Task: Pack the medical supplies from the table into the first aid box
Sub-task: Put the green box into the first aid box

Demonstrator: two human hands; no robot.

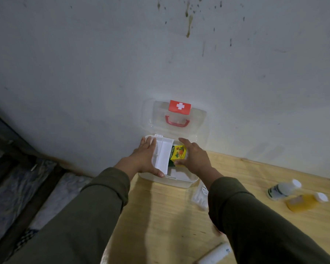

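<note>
- Both hands reach into the open first aid box (181, 182) at the far edge of the wooden table (170, 216).
- Left hand (147, 159) lies spread over the white inner tray (165, 155), thumb on the box's near rim, gripping nothing.
- Right hand (195, 157) holds a yellow carton (177, 153) between thumb and fingers, inside the box.
- Two bottles (282, 189) lie on the table to the right, well apart from the box.

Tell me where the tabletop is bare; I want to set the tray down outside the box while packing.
The widest bare wood lies in front of the first aid box, between the two sleeves. Another bare strip runs along the wall behind the white bottle. The right side is crowded: that bottle, the yellow bottle, a clear packet and a white tube near the front edge.
</note>
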